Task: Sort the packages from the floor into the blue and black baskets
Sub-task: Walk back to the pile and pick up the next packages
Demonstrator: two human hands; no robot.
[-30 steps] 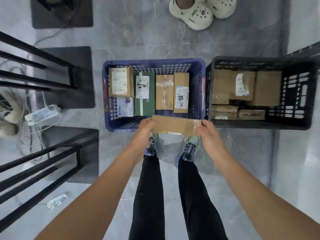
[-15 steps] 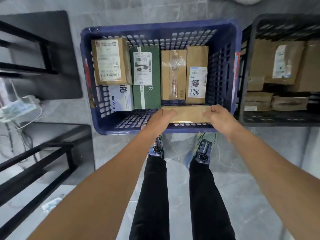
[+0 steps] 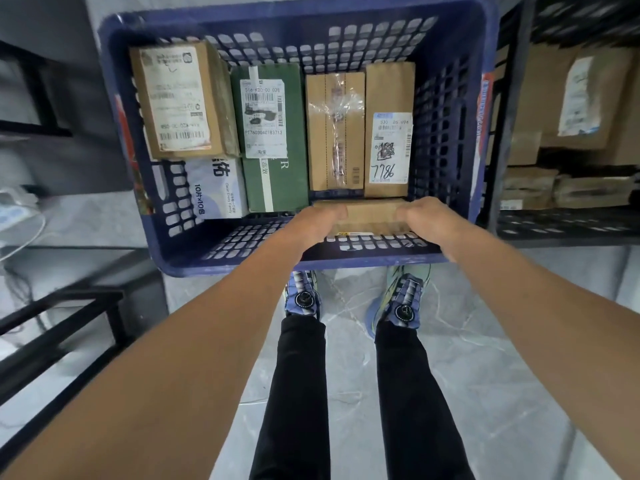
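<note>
A flat brown cardboard package (image 3: 370, 216) lies low inside the blue basket (image 3: 117, 98), near its front wall. My left hand (image 3: 317, 225) grips its left end and my right hand (image 3: 427, 221) grips its right end. Behind it stand several packages: a labelled brown box (image 3: 180, 98), a green box (image 3: 268, 133), a taped brown box (image 3: 334, 133), a brown box marked 7786 (image 3: 389, 133) and a white pack (image 3: 216, 188). The black basket (image 3: 512, 98) to the right holds brown parcels (image 3: 575, 98).
Black metal frames (image 3: 59, 327) stand at the left on dark mats. A white power strip with cables (image 3: 14, 213) lies at the far left. My legs and shoes (image 3: 303, 299) stand on grey marble floor just before the blue basket.
Both hands have carried the brown package from above the basket's front rim down into the blue basket. The camera has come much closer to the baskets.
</note>
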